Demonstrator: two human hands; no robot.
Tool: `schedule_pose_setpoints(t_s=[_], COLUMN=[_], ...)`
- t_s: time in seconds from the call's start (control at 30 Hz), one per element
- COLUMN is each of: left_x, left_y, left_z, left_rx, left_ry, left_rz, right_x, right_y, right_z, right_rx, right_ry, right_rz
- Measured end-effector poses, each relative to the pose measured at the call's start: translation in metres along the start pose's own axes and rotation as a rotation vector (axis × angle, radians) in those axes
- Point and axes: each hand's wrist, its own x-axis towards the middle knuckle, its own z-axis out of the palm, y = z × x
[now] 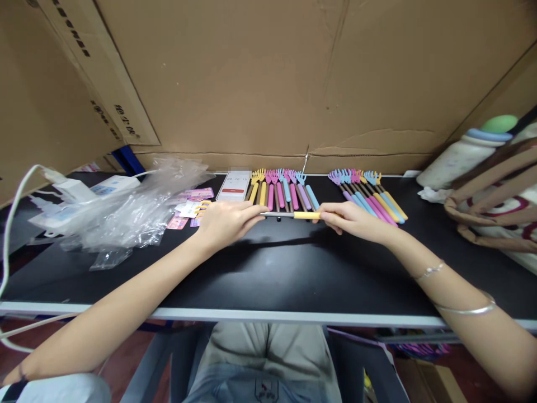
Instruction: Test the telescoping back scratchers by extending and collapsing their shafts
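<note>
Pale trousers [268, 352] are filling the near foreground, below the near edge of a black tabletop [272, 285]. Above it, the person's left hand [229, 224] is pinching the metal shaft of a claw-headed scratcher [279, 214], while the right hand [350, 221] is gripping the end of its yellow handle [307, 215]. Both sets of fingers are holding narrow; the scratcher is hanging level between them, its yellow claw [203, 208] poking out behind the left hand. Beyond, similar scratchers are lining the far edge: a left group [271, 196] near its middle, a right group [364, 201] toward the far right corner. Printed cards [178, 222] and clear plastic bags [130, 212] are spreading leftward. From where I am standing, one scratcher seems to be midway through handling; which group is finished or waiting, I cannot tell.
</note>
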Motion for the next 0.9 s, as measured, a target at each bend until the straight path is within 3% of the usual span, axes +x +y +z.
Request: schedule_pose_setpoints(t_s=[0.17, 0.47, 0.7, 0.9], left_x=[0.0014, -0.0002, -0.0008, -0.0014], left_y=[0.0004, -0.0022, -0.0023, 0.001], left_z=[0.0012, 0.0041, 0.0036, 0.0039], left_rx=[-0.08, -0.086, -0.025, -0.004], left_ry=[-0.02, -0.004, 0.091, 0.094], left_rz=[-0.029, -0.023, 0.034, 0.106], right_x=[0.0001, -0.0021, -0.0005, 0.0012], right_y=[-0.0037, -0.0083, -0.0056, -0.0032], right_z=[-0.0014, 0.0054, 0.0067, 0.0072], right_rx=[-0.188, -0.46, -0.425, -0.185], right_ry=[0.205, 0.25, 0.165, -0.011], right_rz=[-0.032, -0.084, -0.076, -0.045])
